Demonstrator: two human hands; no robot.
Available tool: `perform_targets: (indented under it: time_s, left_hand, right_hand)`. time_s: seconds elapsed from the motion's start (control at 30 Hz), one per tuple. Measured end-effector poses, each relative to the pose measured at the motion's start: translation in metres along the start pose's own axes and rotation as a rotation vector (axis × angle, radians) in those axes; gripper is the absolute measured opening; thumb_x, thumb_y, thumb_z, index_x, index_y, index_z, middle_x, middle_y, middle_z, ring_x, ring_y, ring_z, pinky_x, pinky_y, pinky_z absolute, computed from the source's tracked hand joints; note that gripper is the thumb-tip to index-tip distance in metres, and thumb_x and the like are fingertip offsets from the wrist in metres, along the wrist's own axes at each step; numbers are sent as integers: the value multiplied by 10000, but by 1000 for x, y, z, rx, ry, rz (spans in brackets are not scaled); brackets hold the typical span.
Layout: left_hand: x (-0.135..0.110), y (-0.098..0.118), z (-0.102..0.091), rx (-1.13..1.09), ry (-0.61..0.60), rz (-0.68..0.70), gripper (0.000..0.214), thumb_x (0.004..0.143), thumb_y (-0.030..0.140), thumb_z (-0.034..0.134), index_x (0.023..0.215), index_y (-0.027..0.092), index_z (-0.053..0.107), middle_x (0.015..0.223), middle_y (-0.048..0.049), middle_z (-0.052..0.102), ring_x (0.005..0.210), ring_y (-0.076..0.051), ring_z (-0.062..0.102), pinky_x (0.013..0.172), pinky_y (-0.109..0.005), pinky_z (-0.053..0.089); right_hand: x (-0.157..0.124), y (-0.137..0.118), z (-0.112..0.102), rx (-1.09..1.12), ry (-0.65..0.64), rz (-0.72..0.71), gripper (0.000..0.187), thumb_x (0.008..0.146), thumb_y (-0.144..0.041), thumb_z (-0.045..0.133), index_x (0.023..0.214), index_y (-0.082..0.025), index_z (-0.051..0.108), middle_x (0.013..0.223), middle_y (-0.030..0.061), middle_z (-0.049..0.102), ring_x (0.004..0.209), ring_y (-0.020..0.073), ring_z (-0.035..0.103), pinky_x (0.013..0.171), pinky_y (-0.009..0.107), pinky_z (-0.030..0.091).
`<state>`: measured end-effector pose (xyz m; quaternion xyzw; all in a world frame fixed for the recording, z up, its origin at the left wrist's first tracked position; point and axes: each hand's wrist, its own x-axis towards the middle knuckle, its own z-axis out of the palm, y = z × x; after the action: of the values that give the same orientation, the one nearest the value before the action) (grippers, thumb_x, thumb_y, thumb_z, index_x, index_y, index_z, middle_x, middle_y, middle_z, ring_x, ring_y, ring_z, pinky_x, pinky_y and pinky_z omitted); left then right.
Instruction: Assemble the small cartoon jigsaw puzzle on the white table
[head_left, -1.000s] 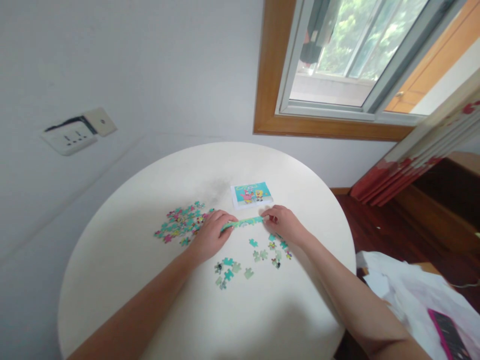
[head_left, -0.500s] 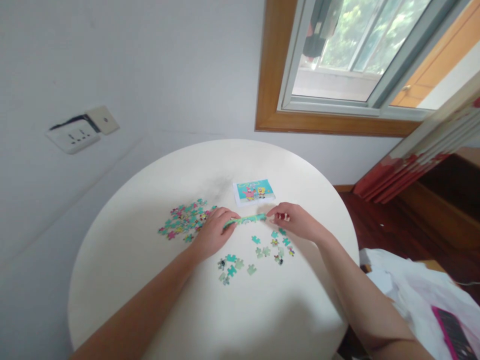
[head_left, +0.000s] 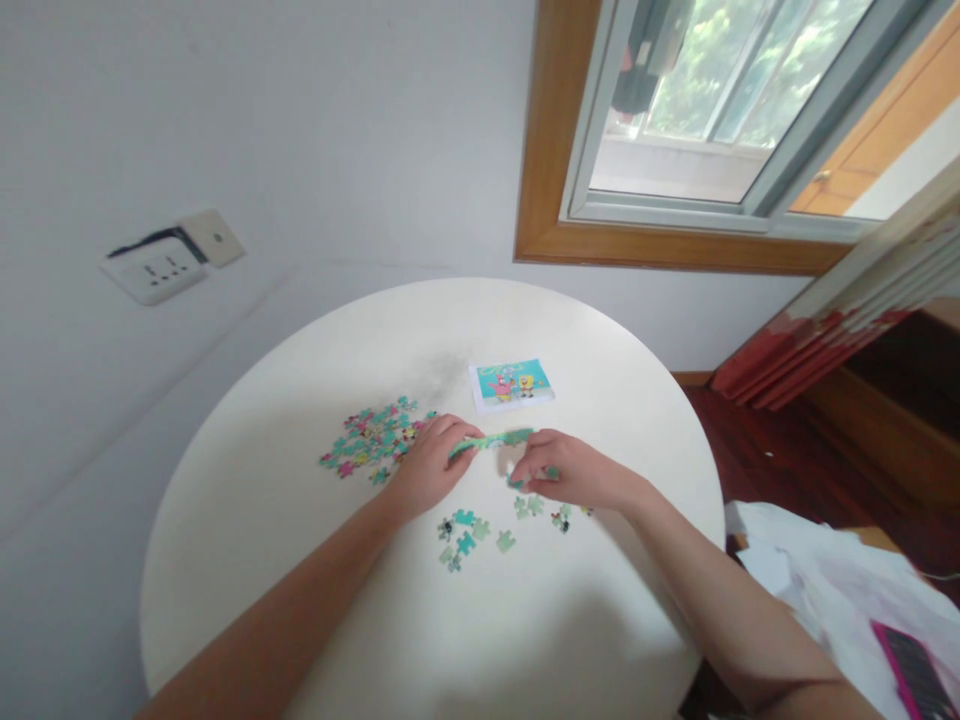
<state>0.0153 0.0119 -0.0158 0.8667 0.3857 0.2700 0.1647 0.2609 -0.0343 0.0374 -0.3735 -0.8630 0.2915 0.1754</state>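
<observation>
On a round white table point(head_left: 315, 600) my left hand point(head_left: 427, 465) pinches the left end of a joined green strip of puzzle pieces point(head_left: 501, 438). My right hand point(head_left: 559, 468) is just below the strip's right end, fingers curled down onto a loose teal puzzle piece point(head_left: 516, 481). More loose pieces lie scattered under and in front of the hands point(head_left: 465, 530). A denser pile of loose pieces point(head_left: 367, 440) sits to the left of my left hand. A small picture card point(head_left: 511, 384) lies beyond the strip.
A wall with a power socket point(head_left: 157, 270) stands behind the table. A wood-framed window point(head_left: 675, 160) is at the back right. A curtain point(head_left: 847, 310) hangs to the right, and white cloth with a pink-edged phone point(head_left: 911, 675) lies low at the right.
My right hand has left the strip's right end and come down and left onto the loose pieces. My left hand still holds the strip's left end.
</observation>
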Motion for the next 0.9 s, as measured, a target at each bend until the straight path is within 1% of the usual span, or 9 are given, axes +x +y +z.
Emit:
perform_targets:
  time_s: [0.1,0.17,0.3,0.43,0.57,0.67,0.9]
  left_hand:
    - [0,1,0,3,5,-2,160,893,203,486,995,216,608,1002,-52,598,1003,-218,535,912,-373,412]
    - [0,1,0,2,10,-1,161,893,201,487,1000,214,607,1004,-52,598,1010,-220,534,917,-373,408]
    - [-1,2,-1,1,14,3,164,893,196,495,1011,219,606,1010,-48,600,1019,-219,536,934,-372,401]
    - [-1,2,-1,3,23,0,169,890,196,494,1010,217,611,1002,-47,602,1012,-222,540,917,-367,406]
    - [-1,1,0,-5,25,4,170,885,179,502,1010,214,611,1001,-40,598,1009,-216,536,913,-364,402]
    - [-1,0,1,-1,24,9,167,887,173,502,1012,210,608,1005,-40,592,1010,-213,530,917,-364,397]
    - [-1,1,1,4,28,17,155,894,182,502,1007,211,604,1003,-46,592,1007,-214,529,917,-368,398]
  right_hand:
    - [6,-12,17,-5,-49,-159,135,844,-205,632,931,-217,735,866,31,655,834,138,596,837,249,449]
    - [8,-16,27,-47,-56,-202,152,840,-279,660,960,-214,727,904,36,661,869,149,592,877,268,430]
    - [9,-17,41,-168,-29,-151,266,795,-382,714,1004,-219,711,970,49,653,952,187,568,910,314,390]
    - [10,-18,47,-243,-22,-91,282,791,-413,716,1001,-225,704,984,49,646,981,208,548,862,329,373]
    - [12,-21,51,-256,-21,-76,225,807,-386,706,963,-224,703,986,41,646,977,201,544,831,321,358]
    - [12,-21,52,-242,-30,-80,201,820,-360,694,964,-221,702,975,41,647,977,201,548,837,322,358]
    - [11,-19,47,-210,-15,-79,180,785,-303,727,946,-226,702,981,34,647,981,202,552,847,323,366]
